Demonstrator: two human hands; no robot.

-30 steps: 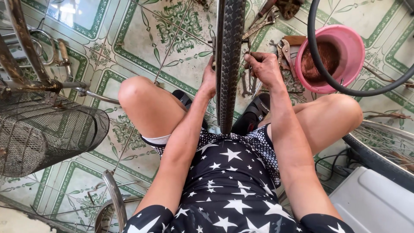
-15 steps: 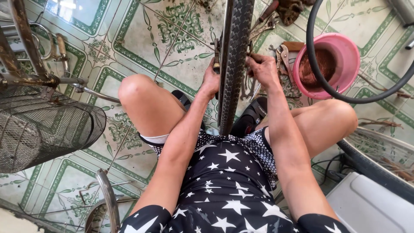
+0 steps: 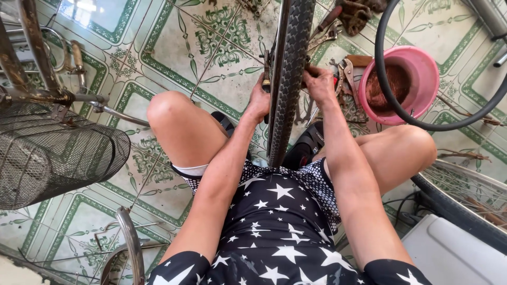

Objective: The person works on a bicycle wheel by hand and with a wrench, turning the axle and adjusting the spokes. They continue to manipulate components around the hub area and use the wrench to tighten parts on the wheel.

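Note:
A bicycle wheel with a black treaded tyre point(image 3: 289, 79) stands upright between my knees, seen edge-on. My left hand point(image 3: 258, 101) grips something at the wheel's hub on the left side; what it holds is hidden by the tyre. On the other side of the wheel my right hand point(image 3: 318, 83) closes on a small dark part at the hub. Both forearms reach forward over my star-patterned shorts.
A pink basin point(image 3: 417, 79) with brown residue sits at right, ringed by a loose black tyre point(image 3: 393, 108). Pliers and tools point(image 3: 346, 71) lie on the patterned tile floor. A wire bicycle basket point(image 3: 50, 153) and frame are left. A white box point(image 3: 454, 256) sits lower right.
The view has drifted so the wheel and my hands sit slightly higher and further right. Both hands stay at the hub; my right hand has shifted a little on it.

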